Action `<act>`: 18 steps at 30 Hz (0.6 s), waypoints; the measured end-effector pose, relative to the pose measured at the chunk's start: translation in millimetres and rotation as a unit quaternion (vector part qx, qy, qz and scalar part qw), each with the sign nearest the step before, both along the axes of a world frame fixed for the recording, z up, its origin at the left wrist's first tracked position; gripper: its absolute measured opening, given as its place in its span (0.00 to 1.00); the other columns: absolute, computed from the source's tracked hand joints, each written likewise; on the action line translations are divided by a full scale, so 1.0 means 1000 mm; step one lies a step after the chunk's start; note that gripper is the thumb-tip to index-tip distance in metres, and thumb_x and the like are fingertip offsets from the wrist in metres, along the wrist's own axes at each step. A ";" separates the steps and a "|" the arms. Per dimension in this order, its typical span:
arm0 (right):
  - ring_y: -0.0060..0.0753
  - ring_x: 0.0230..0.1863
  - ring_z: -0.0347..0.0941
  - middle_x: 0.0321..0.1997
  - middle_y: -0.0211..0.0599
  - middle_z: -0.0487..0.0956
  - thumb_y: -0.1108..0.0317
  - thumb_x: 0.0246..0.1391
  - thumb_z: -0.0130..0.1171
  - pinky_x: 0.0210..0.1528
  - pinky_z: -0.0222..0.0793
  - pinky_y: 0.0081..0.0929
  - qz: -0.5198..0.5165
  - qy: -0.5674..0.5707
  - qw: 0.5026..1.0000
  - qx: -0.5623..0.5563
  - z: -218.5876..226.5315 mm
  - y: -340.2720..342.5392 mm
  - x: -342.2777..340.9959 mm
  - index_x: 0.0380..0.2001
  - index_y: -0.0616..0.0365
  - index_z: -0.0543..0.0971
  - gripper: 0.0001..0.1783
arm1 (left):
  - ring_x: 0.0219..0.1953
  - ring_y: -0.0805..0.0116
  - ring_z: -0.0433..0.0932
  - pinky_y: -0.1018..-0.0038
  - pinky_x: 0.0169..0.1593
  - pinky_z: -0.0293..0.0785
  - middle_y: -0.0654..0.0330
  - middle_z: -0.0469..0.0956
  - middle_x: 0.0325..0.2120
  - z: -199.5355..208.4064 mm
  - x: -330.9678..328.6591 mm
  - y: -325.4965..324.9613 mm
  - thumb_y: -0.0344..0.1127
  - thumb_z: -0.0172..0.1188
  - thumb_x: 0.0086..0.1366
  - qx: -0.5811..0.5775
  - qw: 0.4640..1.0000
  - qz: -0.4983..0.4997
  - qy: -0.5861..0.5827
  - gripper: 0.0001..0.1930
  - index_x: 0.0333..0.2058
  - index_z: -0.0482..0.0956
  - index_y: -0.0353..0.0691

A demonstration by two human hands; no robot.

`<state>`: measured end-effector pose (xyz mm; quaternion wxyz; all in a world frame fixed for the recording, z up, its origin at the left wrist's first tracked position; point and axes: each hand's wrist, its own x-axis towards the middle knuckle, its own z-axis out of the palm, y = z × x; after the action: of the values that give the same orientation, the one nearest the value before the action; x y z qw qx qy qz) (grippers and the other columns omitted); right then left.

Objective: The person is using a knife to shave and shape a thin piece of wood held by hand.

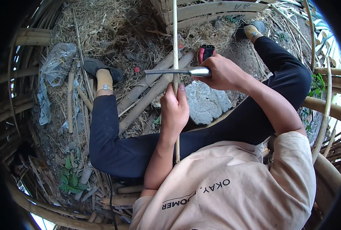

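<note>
A long, thin bamboo strip (174,34) runs upright through the middle of the view, from the top edge down to my lap. My left hand (175,109) is wrapped round it, the thumb lying along its side. In my right hand (225,73) is a knife with a long, narrow blade (163,71) and a shiny metal collar. The blade lies crosswise over the strip, just above my left fingers, with its tip pointing left. Whether its edge has cut into the strip cannot be made out. My right hand hides most of the handle.
A large grey stone (207,103) sits between my legs, beside bamboo poles (143,90) on the straw-strewn ground. Beyond my right hand lies a red and black object (206,52). A clear plastic bag (59,63) is at left, wooden slats (216,8) at the far side.
</note>
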<state>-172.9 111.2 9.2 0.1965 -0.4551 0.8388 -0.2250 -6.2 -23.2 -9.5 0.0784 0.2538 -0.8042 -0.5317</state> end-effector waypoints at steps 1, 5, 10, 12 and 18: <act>0.56 0.28 0.80 0.23 0.50 0.81 0.65 0.45 0.66 0.36 0.77 0.46 -0.007 0.016 1.000 0.010 -0.002 0.001 0.000 0.27 0.60 0.83 0.09 | 0.19 0.64 0.74 0.65 0.27 0.69 0.58 0.74 0.17 0.002 0.000 0.001 0.41 0.48 0.76 -0.017 1.000 -0.001 -0.001 0.16 0.36 0.73 0.32; 0.55 0.28 0.81 0.23 0.50 0.82 0.69 0.40 0.63 0.36 0.79 0.44 -0.017 0.068 0.997 0.043 -0.001 -0.005 -0.004 0.25 0.60 0.83 0.07 | 0.19 0.56 0.76 0.61 0.27 0.70 0.53 0.75 0.16 0.003 0.002 0.004 0.39 0.48 0.76 -0.064 0.998 -0.001 -0.001 0.15 0.37 0.73 0.31; 0.55 0.28 0.81 0.24 0.48 0.82 0.67 0.36 0.64 0.37 0.80 0.43 -0.074 0.061 0.992 0.076 -0.008 -0.008 -0.022 0.28 0.57 0.85 0.11 | 0.20 0.52 0.77 0.58 0.28 0.69 0.51 0.75 0.16 0.001 0.003 0.005 0.37 0.48 0.75 -0.098 0.995 -0.004 -0.006 0.14 0.34 0.72 0.31; 0.54 0.28 0.81 0.24 0.46 0.82 0.65 0.35 0.65 0.36 0.79 0.43 -0.047 0.112 0.992 0.044 -0.007 -0.003 -0.028 0.28 0.56 0.85 0.13 | 0.20 0.51 0.77 0.57 0.29 0.69 0.51 0.75 0.16 0.001 0.003 0.007 0.37 0.48 0.75 -0.101 0.995 -0.002 -0.011 0.14 0.33 0.71 0.32; 0.53 0.29 0.81 0.23 0.46 0.82 0.63 0.33 0.66 0.35 0.79 0.44 -0.054 0.148 0.986 0.060 -0.010 -0.006 -0.038 0.27 0.52 0.86 0.13 | 0.25 0.38 0.76 0.49 0.31 0.67 0.44 0.73 0.17 0.005 0.000 0.006 0.37 0.49 0.75 -0.096 0.995 -0.001 -0.010 0.14 0.32 0.70 0.32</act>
<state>-211.0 104.8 -0.6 0.0842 -0.4244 0.8942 -0.1145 -6.4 -17.5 -4.8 0.0944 0.2497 -0.8526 -0.4492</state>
